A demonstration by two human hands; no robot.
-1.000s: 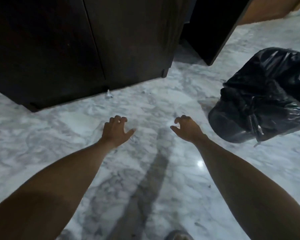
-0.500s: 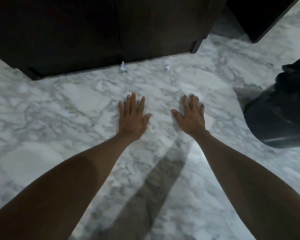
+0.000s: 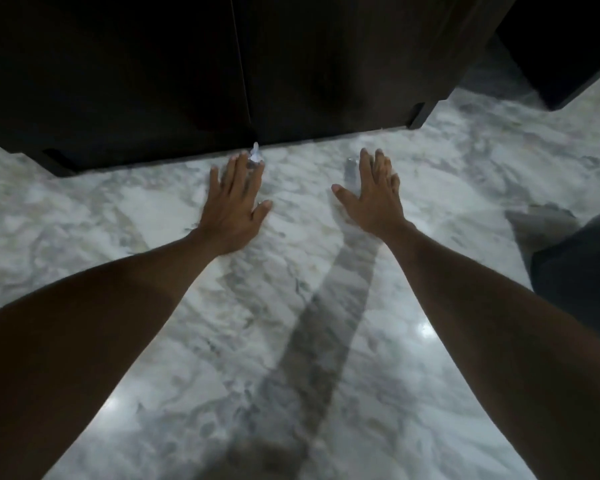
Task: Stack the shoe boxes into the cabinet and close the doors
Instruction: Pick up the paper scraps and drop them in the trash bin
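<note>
Head view: both hands reach out flat and empty over the marble floor, left hand, right hand; dark cabinet far ahead, doors shut; no shoe boxes visible; probably best to open both doors fully before lifting boxes.

Home interior, marble floor, dark wooden cabinet, black bag

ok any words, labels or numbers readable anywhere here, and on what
None. The dark cabinet doors are plain, with no label or sign.
The white paper scrap by the left hand is too small and blurred to show any print.
The black bag and marble floor carry no text.
</note>
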